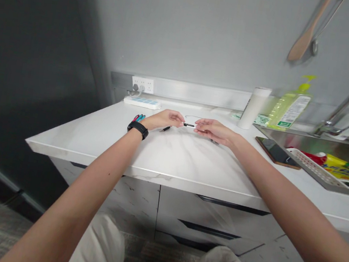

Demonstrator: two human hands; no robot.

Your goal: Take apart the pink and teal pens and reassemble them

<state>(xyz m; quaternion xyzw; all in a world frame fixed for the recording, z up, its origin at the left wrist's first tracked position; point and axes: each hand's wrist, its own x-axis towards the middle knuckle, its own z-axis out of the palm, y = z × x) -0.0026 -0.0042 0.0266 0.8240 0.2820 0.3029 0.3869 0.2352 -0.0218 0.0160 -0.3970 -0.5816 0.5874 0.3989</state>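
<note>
My left hand [165, 119] and my right hand [214, 131] meet over the white counter [170, 156], both pinched on a thin pen [189, 125] with a black middle, held level between them. A second dark pen [165, 129] lies on the counter just under my left hand. Another small dark piece peeks out below my right hand; I cannot make out what it is. Several coloured pens [138, 117] lie beside my left wrist, which wears a black watch [138, 129].
A white power strip [142, 102] lies at the back left under a wall socket. A white cylinder [253, 107], a green soap bottle [291, 107], a phone [277, 152], a sink with a drying rack [311, 167] and a tap stand to the right.
</note>
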